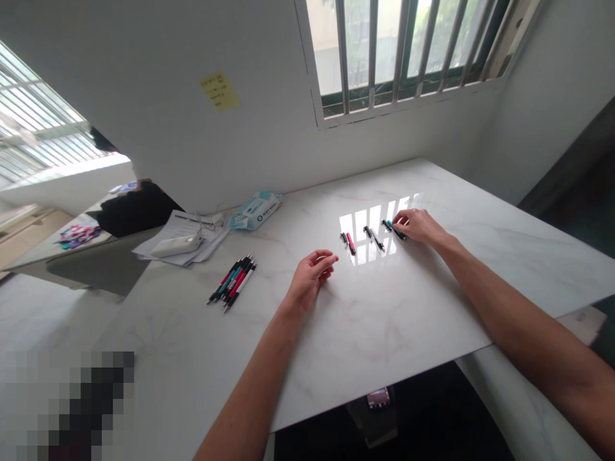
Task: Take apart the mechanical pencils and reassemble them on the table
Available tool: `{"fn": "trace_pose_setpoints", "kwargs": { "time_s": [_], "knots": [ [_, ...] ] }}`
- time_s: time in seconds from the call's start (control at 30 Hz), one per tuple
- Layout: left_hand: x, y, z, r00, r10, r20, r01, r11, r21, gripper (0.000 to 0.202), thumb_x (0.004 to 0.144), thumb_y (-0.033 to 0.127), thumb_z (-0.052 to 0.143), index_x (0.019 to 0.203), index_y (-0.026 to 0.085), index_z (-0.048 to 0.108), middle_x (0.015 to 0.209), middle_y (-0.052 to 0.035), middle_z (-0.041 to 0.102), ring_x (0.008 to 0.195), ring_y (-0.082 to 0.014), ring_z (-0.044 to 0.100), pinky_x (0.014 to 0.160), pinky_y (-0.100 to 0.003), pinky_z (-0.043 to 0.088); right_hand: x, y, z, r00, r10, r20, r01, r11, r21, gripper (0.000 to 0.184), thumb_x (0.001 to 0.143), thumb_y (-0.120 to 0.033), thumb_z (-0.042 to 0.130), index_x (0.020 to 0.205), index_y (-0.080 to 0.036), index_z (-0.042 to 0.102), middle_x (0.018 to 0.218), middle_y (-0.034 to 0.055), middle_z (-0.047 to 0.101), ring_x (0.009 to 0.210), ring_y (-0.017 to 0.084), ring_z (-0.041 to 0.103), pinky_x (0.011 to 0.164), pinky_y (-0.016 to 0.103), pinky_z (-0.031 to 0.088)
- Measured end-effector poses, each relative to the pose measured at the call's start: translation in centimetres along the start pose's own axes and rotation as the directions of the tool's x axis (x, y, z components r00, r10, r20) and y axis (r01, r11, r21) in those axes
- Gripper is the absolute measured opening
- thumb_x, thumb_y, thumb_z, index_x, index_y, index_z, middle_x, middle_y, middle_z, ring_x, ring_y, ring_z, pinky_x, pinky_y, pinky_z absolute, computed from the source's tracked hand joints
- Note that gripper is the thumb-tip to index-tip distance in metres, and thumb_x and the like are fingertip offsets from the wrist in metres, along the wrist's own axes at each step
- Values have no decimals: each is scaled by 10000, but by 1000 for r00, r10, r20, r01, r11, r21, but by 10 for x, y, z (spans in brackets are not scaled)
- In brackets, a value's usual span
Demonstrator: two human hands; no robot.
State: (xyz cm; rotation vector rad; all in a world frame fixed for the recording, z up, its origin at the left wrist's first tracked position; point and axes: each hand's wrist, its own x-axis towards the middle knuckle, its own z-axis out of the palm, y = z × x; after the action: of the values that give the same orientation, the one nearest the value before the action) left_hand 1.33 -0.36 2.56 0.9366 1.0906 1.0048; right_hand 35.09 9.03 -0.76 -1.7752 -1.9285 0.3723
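Observation:
My right hand (417, 225) is at the right end of a row of pen pieces, its thumb and fingertips closed on a teal and black pen part (398, 232) lying on the table. A short black piece (386, 225) lies just left of it. Farther left are a silver and black pen part (377, 239) with a short black piece (368, 232), then a red and black pen part (350, 243) with another short dark piece (343, 239). My left hand (312, 275) hovers or rests in front of the red one, fingers loosely curled and apart, holding nothing visible.
A pile of several red, teal, white and black pens (234, 282) lies on the marble-patterned table (346, 339) to the left. Behind it are papers (202, 256) with a white device (177, 245) and a wipes packet (257, 210). A barred window (372, 57) is above.

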Motion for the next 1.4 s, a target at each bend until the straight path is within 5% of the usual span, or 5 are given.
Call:
{"fn": "trace_pose_setpoints", "kwargs": {
  "time_s": [0.47,0.6,0.8,1.23,1.4],
  "knots": [
    [-2,-1,6,996,36,81,-41,998,52,372,644,386,956,831,188,702,907,-30,713,730,-107,545,741,-275,416,-10,-33,1,977,-165,-137,186,971,153,166,911,-352,680,941,-223,779,885,44,790,802,211,709,744,342,533],
    [-6,1,12,993,39,113,-48,996,77,353,668,402,943,831,176,726,900,-46,723,754,-119,563,763,-284,426,-35,-81,10,905,-422,-49,392,787,476,245,893,-446,739,992,-225,778,955,46,793,888,214,722,825,370,567],
    [-6,-2,12,989,51,141,-59,997,51,371,645,406,955,811,170,722,774,-10,654,733,-123,556,749,-288,420,-66,-124,24,838,-536,98,272,567,777,292,880,-472,780,1024,-219,775,919,43,784,859,202,733,850,387,609],
    [-6,-6,12,968,24,251,-51,993,105,365,728,432,908,855,171,686,906,-75,748,762,-138,592,767,-302,435,-61,-121,23,820,-539,194,65,424,903,279,825,-420,843,966,-190,776,877,44,774,829,200,741,840,389,617],
    [-6,-4,11,981,28,193,-44,996,79,389,720,404,913,930,202,656,992,-55,741,774,-124,591,778,-289,439,-43,-100,16,889,-446,101,174,534,827,303,796,-453,845,944,-198,773,923,55,789,887,224,752,878,407,619]
  ]
}}
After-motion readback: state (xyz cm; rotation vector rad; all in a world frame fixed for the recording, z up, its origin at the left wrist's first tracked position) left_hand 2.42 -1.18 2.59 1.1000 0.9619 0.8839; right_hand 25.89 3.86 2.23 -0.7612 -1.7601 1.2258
